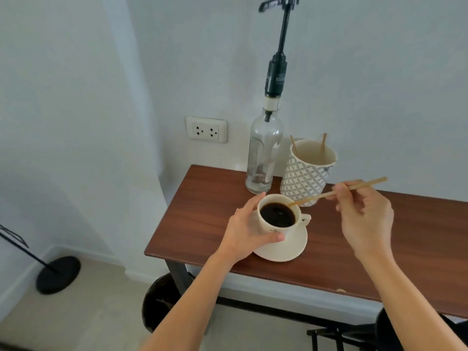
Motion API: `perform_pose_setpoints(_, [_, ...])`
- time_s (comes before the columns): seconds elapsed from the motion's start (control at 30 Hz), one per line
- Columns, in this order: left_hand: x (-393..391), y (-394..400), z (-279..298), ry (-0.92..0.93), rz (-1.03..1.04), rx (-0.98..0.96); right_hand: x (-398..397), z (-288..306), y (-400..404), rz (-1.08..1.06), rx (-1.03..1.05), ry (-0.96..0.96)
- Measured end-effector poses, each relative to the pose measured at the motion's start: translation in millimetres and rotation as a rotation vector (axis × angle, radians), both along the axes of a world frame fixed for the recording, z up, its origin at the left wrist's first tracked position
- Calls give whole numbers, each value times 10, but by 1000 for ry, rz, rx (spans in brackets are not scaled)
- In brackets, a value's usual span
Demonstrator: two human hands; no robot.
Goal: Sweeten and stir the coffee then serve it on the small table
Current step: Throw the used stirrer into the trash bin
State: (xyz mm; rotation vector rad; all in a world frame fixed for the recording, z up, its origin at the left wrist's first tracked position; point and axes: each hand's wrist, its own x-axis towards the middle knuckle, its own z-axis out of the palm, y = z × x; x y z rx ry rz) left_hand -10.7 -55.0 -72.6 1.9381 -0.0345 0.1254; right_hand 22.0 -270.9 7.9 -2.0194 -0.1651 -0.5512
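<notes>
Two hands | left hand (244, 233) grips cup (277, 219) | right hand (364, 214) pinches stirrer (319, 196)

glossy ceramic cup (272, 228), wooden stirrer (326, 195), glass bottle (263, 153)

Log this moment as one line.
left hand: steadies cup on saucer | right hand: stir stick tip at coffee

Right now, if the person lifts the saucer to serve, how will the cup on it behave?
The cup looks nearly full of dark coffee, so it may spill if tilted. It sits loose on the smooth saucer, so it could slide. The left hand steadies it.
</notes>
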Motion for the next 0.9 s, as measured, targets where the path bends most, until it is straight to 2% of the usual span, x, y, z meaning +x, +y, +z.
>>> perform_pose_setpoints(0.1, [-25,132,86,58,-61,-10,11,87,42,-38,345,105])
perform_pose_setpoints(0.17, [-68,339,178,45,-77,28,-27,186,133,-36,491,132])
perform_pose_setpoints(0.3, [-242,1134,362,-129,85,35,-214,355,552,-16,662,130])
perform_pose_setpoints(0.43, [-483,2309,258,-203,326,53,-452,269,1422,-6,669,160])
perform_pose_setpoints(0.53, [-524,3158,3,-118,448,166,-621,6,2220,41,581,208])
perform_pose_setpoints(0.63, [-389,3761,-278,-70,445,333,-788,-279,2921,79,391,276])
perform_pose_setpoints(0.9, [156,4359,-797,-173,310,665,-970,-1221,4108,173,-146,291])
